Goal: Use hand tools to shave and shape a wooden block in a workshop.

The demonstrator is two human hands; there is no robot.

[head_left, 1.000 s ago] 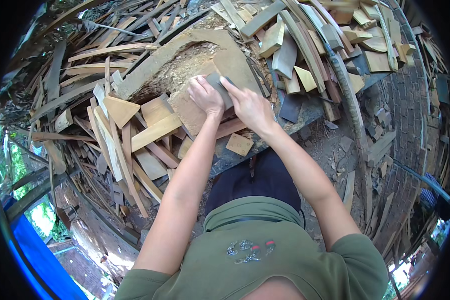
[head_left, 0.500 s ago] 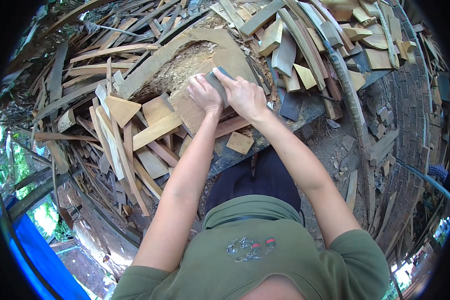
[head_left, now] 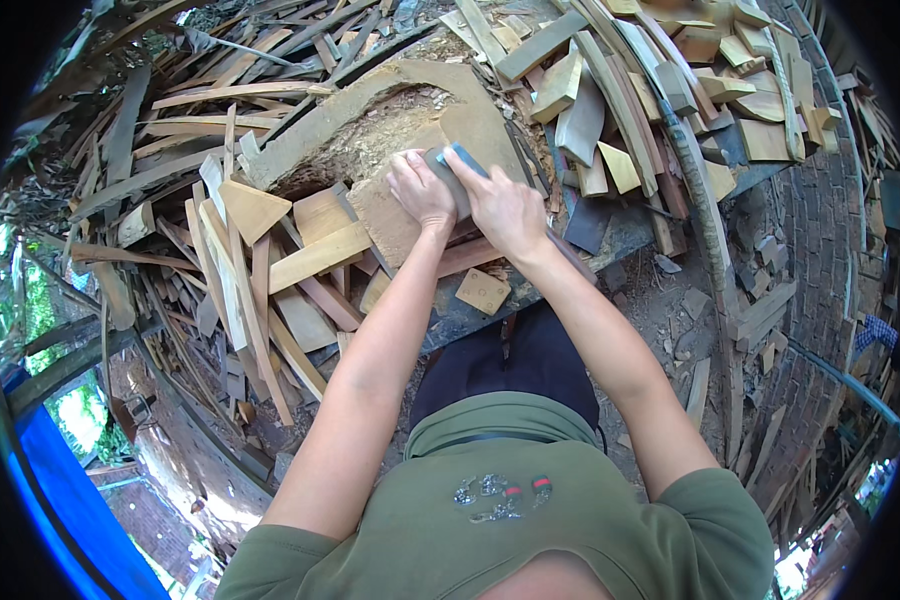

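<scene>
Two bare hands of ours meet over a flat, dark grey rectangular slab (head_left: 453, 181), which lies on a broad brown wooden board (head_left: 385, 220) in front of us. The slab's long axis runs slantwise away from our body, its far end leaning a little left and its near end down between our wrists. A narrow blue strip (head_left: 467, 160) shows along its far right edge; we cannot tell whether it belongs to the slab. Our left hand (head_left: 422, 190) has its fingers close together and bent against the slab's left side, the thumb out of sight, so we cannot tell how firmly it holds. Our right hand (head_left: 508, 212) closes on the right side, index finger stretched along the slab toward the far end and the others curled under. Near our right forearm lies a small, tan, squarish wooden block (head_left: 483, 291) bearing dark round marks, too small for us to read. Silver and red decoration sits on our olive-green short-sleeved shirt (head_left: 560, 470); we cannot tell whether it forms lettering.
</scene>
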